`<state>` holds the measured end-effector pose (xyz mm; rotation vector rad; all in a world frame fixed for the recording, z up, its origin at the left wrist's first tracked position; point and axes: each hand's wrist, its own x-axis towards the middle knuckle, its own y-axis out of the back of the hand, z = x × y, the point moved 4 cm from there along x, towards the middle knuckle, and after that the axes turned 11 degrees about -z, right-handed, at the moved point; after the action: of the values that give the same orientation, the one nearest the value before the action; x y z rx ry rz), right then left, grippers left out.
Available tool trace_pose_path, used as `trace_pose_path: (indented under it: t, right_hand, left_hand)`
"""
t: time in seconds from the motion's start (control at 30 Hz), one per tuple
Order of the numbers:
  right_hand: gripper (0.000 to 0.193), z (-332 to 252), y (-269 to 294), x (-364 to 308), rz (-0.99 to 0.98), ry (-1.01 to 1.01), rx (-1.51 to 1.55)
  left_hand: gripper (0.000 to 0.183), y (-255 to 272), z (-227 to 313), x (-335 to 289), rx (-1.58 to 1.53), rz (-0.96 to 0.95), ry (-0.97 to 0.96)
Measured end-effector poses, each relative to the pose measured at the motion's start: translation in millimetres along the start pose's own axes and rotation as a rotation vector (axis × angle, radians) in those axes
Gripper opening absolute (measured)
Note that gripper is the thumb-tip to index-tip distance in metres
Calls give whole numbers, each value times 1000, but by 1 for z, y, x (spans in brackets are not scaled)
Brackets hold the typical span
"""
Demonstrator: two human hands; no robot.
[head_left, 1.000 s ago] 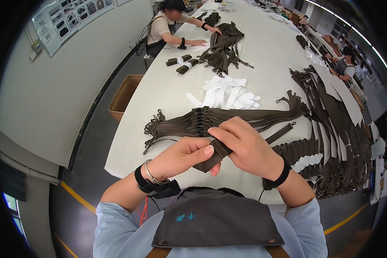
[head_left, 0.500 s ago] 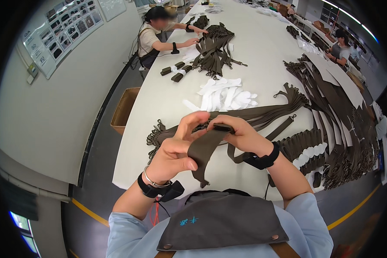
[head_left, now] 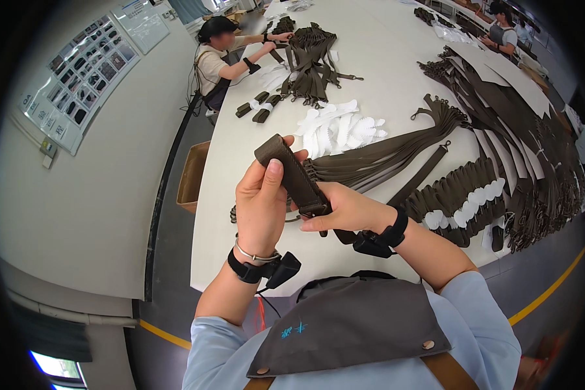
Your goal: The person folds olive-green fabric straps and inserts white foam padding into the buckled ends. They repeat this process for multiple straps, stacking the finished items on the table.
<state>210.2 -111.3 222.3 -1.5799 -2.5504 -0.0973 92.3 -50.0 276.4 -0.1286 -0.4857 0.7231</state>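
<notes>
Pale wall (head_left: 91,214), grey floor (head_left: 172,270), long white table (head_left: 387,71)

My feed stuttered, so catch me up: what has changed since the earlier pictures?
The held stretch of brown strap, which hung toward the body half a second ago, now slants away and leftward, pinched under the left hand's thumb. The right hand holds its nearer end. The camera view has shifted too. The white strips and fanned straps on the table appear undisturbed.

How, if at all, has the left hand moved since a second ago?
Yes: the left hand has moved forward, closer to the pile of white pieces.
</notes>
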Motion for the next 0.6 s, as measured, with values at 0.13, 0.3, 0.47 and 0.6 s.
trace_pose_path:
  t: [0.13, 0.3, 0.47, 0.6]
  right_hand:
    - [28, 4, -2, 0, 72, -8, -20]
    - [28, 5, -10, 0, 137, -26, -48]
    - [28, 2, -13, -3, 191, -44, -123]
    - [27, 1, -16, -6, 216, -43, -88]
  left_hand:
    - [37, 3, -7, -6, -121, -90, 15]
    - [36, 11, -20, -13, -223, -32, -37]
    - [36, 8, -24, -21, -246, -48, -72]
    - [35, 10, -27, -24, -241, -101, -101]
